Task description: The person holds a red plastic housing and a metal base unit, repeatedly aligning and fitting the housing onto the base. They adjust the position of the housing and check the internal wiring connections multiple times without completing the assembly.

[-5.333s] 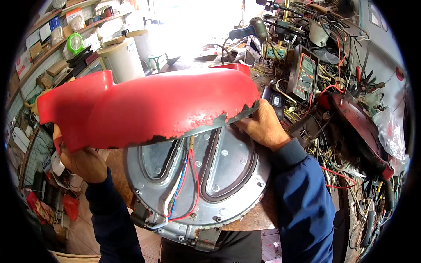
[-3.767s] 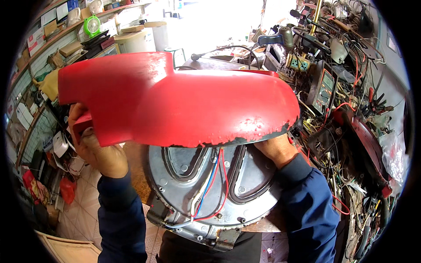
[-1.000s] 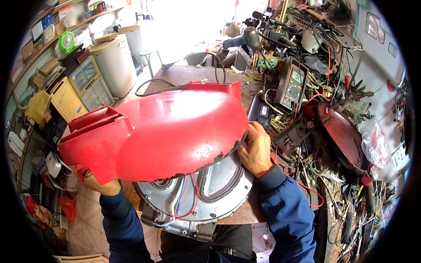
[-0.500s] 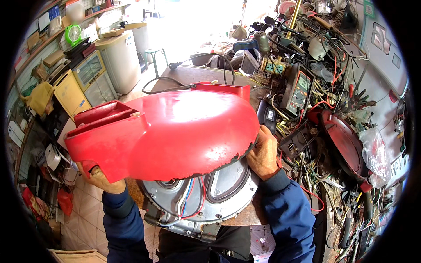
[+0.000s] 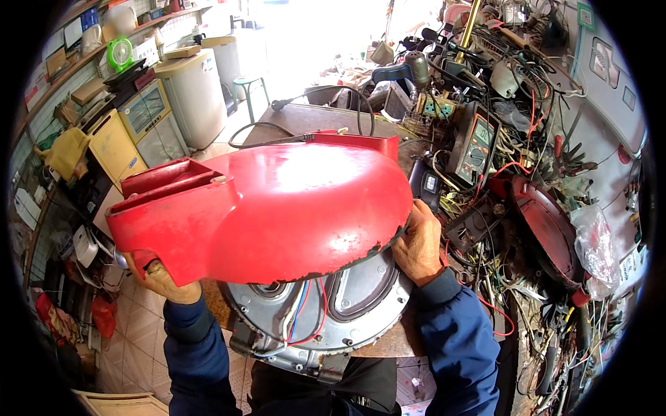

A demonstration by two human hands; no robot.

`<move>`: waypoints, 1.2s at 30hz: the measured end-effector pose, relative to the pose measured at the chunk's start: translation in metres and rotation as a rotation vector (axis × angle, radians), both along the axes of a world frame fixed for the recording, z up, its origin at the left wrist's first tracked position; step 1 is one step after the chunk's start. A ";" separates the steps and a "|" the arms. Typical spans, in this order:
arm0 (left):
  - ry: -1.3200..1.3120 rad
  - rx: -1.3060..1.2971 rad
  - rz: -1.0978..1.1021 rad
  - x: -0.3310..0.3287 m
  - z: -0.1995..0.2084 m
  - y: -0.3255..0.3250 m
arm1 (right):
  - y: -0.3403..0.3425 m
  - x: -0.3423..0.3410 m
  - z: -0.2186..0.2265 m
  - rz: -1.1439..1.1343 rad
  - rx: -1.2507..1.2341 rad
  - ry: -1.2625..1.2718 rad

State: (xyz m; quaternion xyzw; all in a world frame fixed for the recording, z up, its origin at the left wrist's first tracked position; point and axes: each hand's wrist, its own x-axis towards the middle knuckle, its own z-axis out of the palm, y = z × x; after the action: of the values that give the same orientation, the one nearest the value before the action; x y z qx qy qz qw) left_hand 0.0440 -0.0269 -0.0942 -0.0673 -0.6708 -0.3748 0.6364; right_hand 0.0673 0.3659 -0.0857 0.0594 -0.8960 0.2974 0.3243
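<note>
A large curved red metal cover (image 5: 277, 204) with a chipped, ragged lower edge hangs over a round grey metal base plate (image 5: 333, 315). My left hand (image 5: 163, 281) grips the cover's lower left corner from beneath. At the cover's right rim my right hand (image 5: 420, 243) holds on, fingers curled over the edge. The base plate has two oval openings and red, blue and white wires (image 5: 302, 315) running across it. The cover hides most of the plate.
A wooden workbench (image 5: 305, 118) carries the plate. A multimeter (image 5: 474, 144), tangled wires and tools crowd the right side. A round dark red lid (image 5: 548, 229) lies at right. White and yellow appliances (image 5: 187, 93) stand at left on a tiled floor.
The red cover has tipped lower and closer over the base plate, turning so its boxy left end faces up. Both hands kept their grip on its edges.
</note>
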 end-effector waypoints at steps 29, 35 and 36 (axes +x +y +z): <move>0.120 0.227 -0.283 -0.010 0.014 0.010 | -0.001 -0.001 0.000 -0.004 -0.015 0.086; 0.149 0.372 -0.385 -0.006 0.027 0.033 | 0.000 -0.002 -0.003 0.015 -0.006 0.093; 0.157 0.336 -0.421 -0.006 0.026 0.029 | 0.000 -0.001 -0.001 -0.003 -0.027 0.059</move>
State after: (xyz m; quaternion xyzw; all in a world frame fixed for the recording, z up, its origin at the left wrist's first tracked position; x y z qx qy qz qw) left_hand 0.0375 0.0023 -0.0679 -0.1276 -0.5190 -0.5984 0.5969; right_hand 0.0662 0.3656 -0.0872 0.0626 -0.8821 0.3071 0.3516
